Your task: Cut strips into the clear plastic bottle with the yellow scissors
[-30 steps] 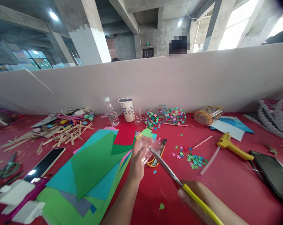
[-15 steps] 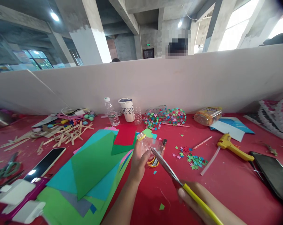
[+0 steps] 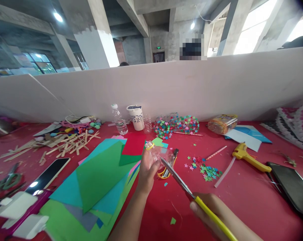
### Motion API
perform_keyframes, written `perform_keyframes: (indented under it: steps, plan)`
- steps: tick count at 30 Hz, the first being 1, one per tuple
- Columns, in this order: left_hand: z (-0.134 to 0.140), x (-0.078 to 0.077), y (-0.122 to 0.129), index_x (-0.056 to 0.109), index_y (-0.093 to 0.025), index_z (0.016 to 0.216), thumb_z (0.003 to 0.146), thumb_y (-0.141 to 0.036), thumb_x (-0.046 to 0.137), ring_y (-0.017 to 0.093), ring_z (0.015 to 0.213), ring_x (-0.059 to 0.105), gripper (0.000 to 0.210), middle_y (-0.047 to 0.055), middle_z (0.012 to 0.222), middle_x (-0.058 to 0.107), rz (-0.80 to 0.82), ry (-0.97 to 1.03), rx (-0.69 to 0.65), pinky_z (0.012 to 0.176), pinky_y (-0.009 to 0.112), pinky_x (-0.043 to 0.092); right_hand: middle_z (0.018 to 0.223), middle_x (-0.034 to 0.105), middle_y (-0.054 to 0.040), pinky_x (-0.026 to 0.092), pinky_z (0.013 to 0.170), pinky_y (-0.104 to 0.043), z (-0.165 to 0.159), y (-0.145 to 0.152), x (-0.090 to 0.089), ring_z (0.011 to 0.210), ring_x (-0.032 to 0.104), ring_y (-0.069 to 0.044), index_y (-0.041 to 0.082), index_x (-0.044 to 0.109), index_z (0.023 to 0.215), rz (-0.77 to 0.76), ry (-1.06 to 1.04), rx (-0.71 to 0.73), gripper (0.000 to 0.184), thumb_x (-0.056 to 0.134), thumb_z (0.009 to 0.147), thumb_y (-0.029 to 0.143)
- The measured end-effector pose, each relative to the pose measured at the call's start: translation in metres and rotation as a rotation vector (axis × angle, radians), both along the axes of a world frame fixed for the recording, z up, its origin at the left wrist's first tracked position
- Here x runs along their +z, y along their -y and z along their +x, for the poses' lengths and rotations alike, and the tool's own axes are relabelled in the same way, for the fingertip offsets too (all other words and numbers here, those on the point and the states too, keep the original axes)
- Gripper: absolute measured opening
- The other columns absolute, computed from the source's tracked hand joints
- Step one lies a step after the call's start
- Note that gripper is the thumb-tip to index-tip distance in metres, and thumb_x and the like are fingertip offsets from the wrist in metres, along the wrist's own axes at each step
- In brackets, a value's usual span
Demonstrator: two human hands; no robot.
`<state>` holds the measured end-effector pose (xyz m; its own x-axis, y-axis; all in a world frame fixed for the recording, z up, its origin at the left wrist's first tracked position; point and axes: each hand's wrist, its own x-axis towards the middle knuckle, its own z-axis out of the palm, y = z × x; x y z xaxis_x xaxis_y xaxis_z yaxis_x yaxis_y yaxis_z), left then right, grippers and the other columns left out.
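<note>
My left hand (image 3: pixel 147 174) is closed round a clear plastic bottle top (image 3: pixel 164 153), its neck with a yellow ring tilted up to the left. In my right hand (image 3: pixel 208 205) are scissors with yellow handles (image 3: pixel 178 178). Their blades look nearly together, and the tips reach the plastic beside my left thumb; whether they bite into it I cannot tell. Beyond the bottle piece, on the table, lies a box cutter (image 3: pixel 176 154) with yellow bands near it, partly hidden.
Coloured paper sheets (image 3: pixel 101 174) spread over the red table at left. Star confetti (image 3: pixel 210 171), a yellow glue gun (image 3: pixel 251 159) and a black tablet-like device (image 3: pixel 292 187) lie at right. A water bottle (image 3: pixel 120 122) and paper cup (image 3: pixel 136 117) stand by the white partition (image 3: pixel 151 90).
My left hand and the bottle piece have shifted slightly left. The scissor tips have moved a little left as well and stay at the plastic.
</note>
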<state>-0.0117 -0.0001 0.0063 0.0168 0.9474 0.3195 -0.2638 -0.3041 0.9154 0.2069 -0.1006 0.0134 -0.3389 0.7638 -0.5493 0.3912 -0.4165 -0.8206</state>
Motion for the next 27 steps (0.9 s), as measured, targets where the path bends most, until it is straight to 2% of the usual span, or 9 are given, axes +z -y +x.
perform_keyframes:
  steps: [2, 4, 7, 9, 12, 17, 23, 27]
  plan:
    - [0.001, 0.000, 0.001, 0.043, -0.026, 0.145, 0.084, -0.043, 0.067, 0.033, 0.135, 0.050, 0.068, 0.013, 0.136, 0.060, 0.011, -0.030, -0.009, 0.114, 0.050, 0.036, 0.114, 0.070, -0.0040, 0.061, 0.075, -0.038, 0.002, 0.001, 0.002, 0.089, 0.071, -0.023, 0.018, 0.067, 0.116, 0.010, -0.009, -0.002, 0.023, 0.063, 0.100, 0.034]
    - [0.002, 0.000, 0.002, 0.045, -0.025, 0.144, 0.083, -0.045, 0.069, 0.034, 0.134, 0.050, 0.069, 0.013, 0.137, 0.060, 0.026, -0.075, -0.006, 0.114, 0.050, 0.036, 0.094, 0.071, -0.0011, 0.058, 0.063, -0.030, 0.003, 0.001, 0.005, 0.070, 0.069, -0.017, 0.016, 0.067, 0.108, 0.030, -0.022, -0.012, 0.027, 0.062, 0.100, 0.041]
    - [0.004, -0.004, 0.002, 0.047, -0.023, 0.142, 0.082, -0.048, 0.069, 0.035, 0.136, 0.048, 0.068, 0.013, 0.138, 0.058, 0.046, -0.123, 0.011, 0.115, 0.052, 0.034, 0.058, 0.057, 0.0074, 0.041, 0.044, -0.020, 0.001, 0.001, 0.011, 0.043, 0.050, -0.008, 0.018, 0.060, 0.090, 0.071, -0.047, -0.038, 0.049, 0.059, 0.092, 0.067]
    - [0.004, -0.007, 0.002, 0.047, -0.022, 0.141, 0.083, -0.049, 0.069, 0.036, 0.137, 0.047, 0.068, 0.013, 0.140, 0.057, 0.048, -0.141, 0.031, 0.116, 0.053, 0.032, 0.050, 0.050, 0.0096, 0.031, 0.039, -0.019, -0.003, 0.001, 0.015, 0.038, 0.042, -0.007, 0.021, 0.055, 0.082, 0.096, -0.063, -0.052, 0.060, 0.056, 0.082, 0.081]
    - [0.002, -0.010, 0.001, 0.045, -0.022, 0.142, 0.082, -0.049, 0.069, 0.036, 0.137, 0.046, 0.069, 0.014, 0.140, 0.056, 0.044, -0.147, 0.042, 0.117, 0.054, 0.030, 0.045, 0.043, 0.0106, 0.024, 0.037, -0.020, -0.010, 0.001, 0.021, 0.036, 0.037, -0.006, 0.023, 0.049, 0.073, 0.125, -0.072, -0.059, 0.066, 0.049, 0.077, 0.089]
    - [0.001, -0.003, 0.003, 0.050, -0.023, 0.137, 0.083, -0.044, 0.069, 0.035, 0.135, 0.049, 0.062, 0.013, 0.137, 0.059, 0.032, -0.139, 0.030, 0.116, 0.051, 0.032, 0.043, 0.037, 0.0105, 0.022, 0.036, -0.021, -0.015, 0.001, 0.028, 0.035, 0.034, -0.007, 0.025, 0.044, 0.066, 0.149, -0.059, -0.059, 0.064, 0.052, 0.078, 0.087]
    - [0.002, -0.001, 0.003, 0.056, -0.023, 0.132, 0.074, -0.040, 0.077, 0.037, 0.137, 0.047, 0.064, 0.012, 0.134, 0.061, -0.014, -0.058, 0.059, 0.118, 0.052, 0.029, 0.046, 0.035, 0.0107, 0.021, 0.037, -0.022, -0.014, 0.001, 0.030, 0.036, 0.032, -0.008, 0.026, 0.042, 0.070, 0.154, -0.054, -0.037, 0.067, 0.039, 0.078, 0.092]
    - [0.004, -0.003, 0.005, 0.056, -0.025, 0.133, 0.071, -0.037, 0.079, 0.039, 0.139, 0.044, 0.067, 0.011, 0.131, 0.064, -0.023, -0.122, 0.050, 0.117, 0.052, 0.032, 0.049, 0.038, 0.0109, 0.024, 0.038, -0.022, -0.012, 0.000, 0.026, 0.037, 0.032, -0.007, 0.025, 0.042, 0.073, 0.185, -0.069, -0.012, 0.070, 0.032, 0.077, 0.094]
